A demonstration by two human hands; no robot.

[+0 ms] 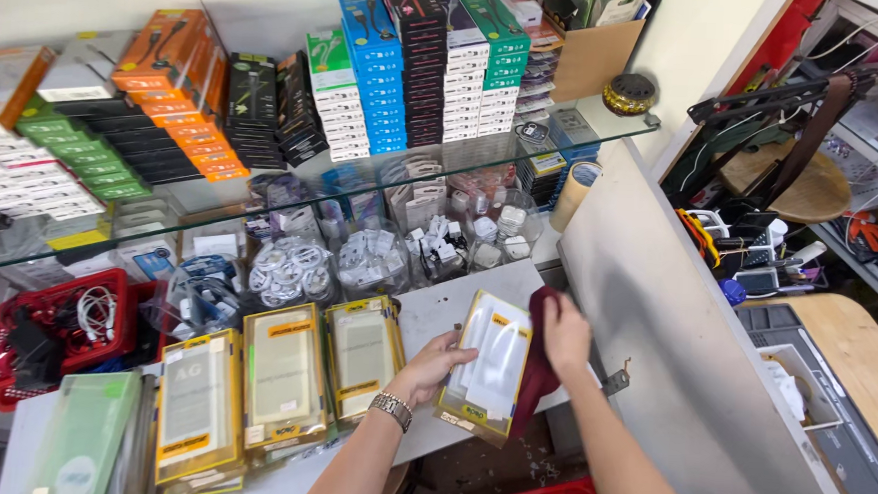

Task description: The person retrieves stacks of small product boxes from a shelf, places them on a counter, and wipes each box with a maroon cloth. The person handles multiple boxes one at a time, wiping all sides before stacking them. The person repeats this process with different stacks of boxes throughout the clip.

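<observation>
The person holds a flat box (pixel 486 370) in front of the worktop (pixel 434 307) edge, tilted a little. It is a long pack with yellow borders and a clear window; inside is something white. The left hand (pixel 435 365) grips its left side, fingers closed on the edge, a metal watch (pixel 390 410) on the wrist. The right hand (pixel 565 332) presses a dark red cloth (pixel 537 367) against the right side of the box. Three similar boxes (pixel 282 377) lie on the worktop just left.

A clear yellow-edged flat package (pixel 488 368) was held over the counter; coloured boxes (pixel 418 71) were stacked on the glass shelf (pixel 262 193).
</observation>
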